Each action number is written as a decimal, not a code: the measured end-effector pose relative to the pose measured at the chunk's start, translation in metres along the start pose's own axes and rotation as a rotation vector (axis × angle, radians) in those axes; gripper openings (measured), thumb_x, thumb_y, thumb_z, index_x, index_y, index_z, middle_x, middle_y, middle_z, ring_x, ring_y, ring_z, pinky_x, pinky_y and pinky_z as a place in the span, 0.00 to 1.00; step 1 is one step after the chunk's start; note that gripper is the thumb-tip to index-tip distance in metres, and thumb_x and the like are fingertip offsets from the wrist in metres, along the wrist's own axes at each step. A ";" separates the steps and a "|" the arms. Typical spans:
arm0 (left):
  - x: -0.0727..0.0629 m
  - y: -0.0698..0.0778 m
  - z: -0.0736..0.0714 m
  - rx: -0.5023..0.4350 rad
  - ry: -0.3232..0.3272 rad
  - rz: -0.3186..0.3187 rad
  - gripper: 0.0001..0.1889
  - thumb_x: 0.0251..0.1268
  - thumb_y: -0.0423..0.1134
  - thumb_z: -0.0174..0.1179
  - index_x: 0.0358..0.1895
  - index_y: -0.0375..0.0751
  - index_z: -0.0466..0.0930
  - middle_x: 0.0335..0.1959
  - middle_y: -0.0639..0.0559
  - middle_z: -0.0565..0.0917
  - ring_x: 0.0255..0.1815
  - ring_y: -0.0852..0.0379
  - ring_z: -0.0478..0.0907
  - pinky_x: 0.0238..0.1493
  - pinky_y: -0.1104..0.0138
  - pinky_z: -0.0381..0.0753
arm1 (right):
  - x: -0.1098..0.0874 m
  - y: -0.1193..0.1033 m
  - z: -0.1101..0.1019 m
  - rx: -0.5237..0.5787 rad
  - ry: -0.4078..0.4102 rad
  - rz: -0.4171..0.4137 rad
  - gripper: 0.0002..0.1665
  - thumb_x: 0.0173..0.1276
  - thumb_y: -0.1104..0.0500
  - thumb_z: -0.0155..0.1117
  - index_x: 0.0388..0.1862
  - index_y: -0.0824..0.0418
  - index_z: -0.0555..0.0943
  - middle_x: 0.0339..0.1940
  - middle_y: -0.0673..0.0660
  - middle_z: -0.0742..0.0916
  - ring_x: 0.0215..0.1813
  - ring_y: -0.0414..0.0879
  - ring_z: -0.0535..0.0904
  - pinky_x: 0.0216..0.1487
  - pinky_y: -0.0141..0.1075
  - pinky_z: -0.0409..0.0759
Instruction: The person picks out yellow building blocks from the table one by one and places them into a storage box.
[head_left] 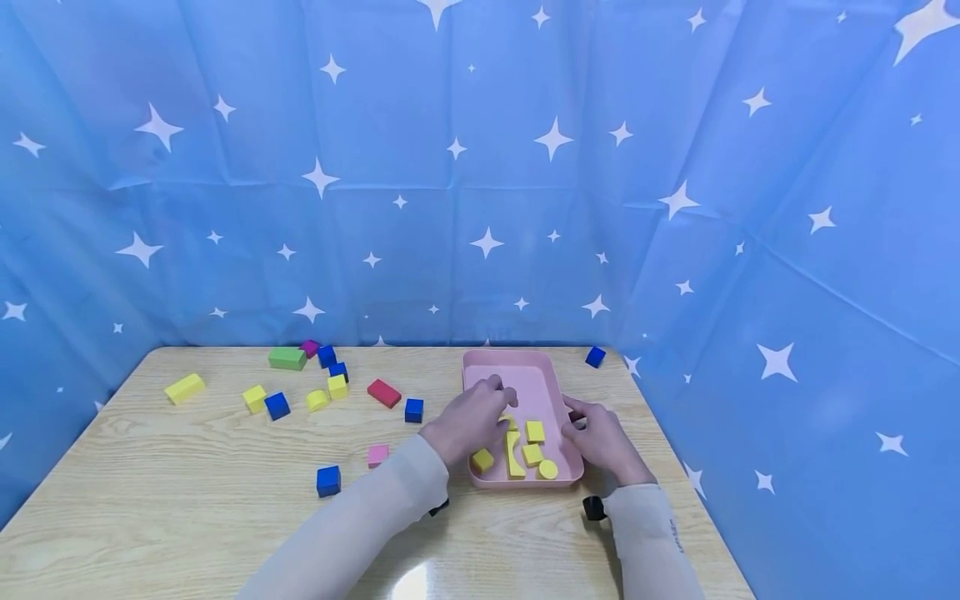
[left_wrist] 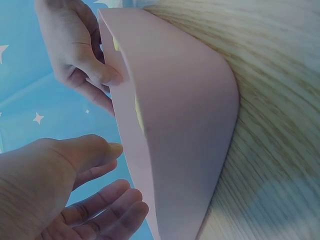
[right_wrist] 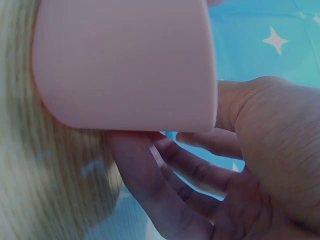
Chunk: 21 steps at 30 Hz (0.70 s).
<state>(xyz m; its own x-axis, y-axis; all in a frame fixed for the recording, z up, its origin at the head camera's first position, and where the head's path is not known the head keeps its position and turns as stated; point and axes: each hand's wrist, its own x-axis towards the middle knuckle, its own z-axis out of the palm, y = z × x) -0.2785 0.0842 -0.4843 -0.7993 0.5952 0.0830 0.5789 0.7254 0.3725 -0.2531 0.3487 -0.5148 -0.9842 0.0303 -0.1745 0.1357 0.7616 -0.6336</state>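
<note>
A pink tray point(head_left: 528, 379) with several yellow blocks in its near half sits on the table. Among these are a cube point(head_left: 535, 431), a round block point(head_left: 547, 470) and a long piece with a curved notch point(head_left: 514, 458). My left hand point(head_left: 468, 421) hovers over the tray's left side. In the left wrist view the thumb and fingers of that left hand point(left_wrist: 75, 185) are spread apart beside the rim, with nothing between them. My right hand point(head_left: 606, 442) holds the tray's right wall, thumb over the rim. Its fingers point(right_wrist: 145, 175) lie along the outside in the right wrist view.
Left of the tray lie scattered blocks: blue cubes point(head_left: 414, 410), a red block point(head_left: 384, 393), a pink block point(head_left: 378, 455), a green block point(head_left: 287, 358) and yellow pieces point(head_left: 184, 388). One blue cube point(head_left: 596, 357) stands at the back right corner. A starred blue curtain point(head_left: 487, 208) hangs behind.
</note>
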 end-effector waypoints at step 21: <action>-0.026 -0.042 -0.022 0.015 0.118 -0.028 0.16 0.82 0.40 0.76 0.66 0.42 0.91 0.57 0.43 0.90 0.50 0.50 0.85 0.52 0.57 0.96 | -0.001 0.001 0.000 -0.011 0.004 0.009 0.40 0.85 0.61 0.66 0.93 0.56 0.72 0.67 0.67 0.90 0.51 0.50 0.88 0.49 0.38 0.94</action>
<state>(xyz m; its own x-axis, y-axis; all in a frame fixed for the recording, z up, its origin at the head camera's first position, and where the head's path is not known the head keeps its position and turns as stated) -0.2857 0.0303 -0.4822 -0.8280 0.5305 0.1814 0.5578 0.7466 0.3627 -0.2521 0.3490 -0.5151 -0.9834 0.0397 -0.1768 0.1432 0.7681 -0.6241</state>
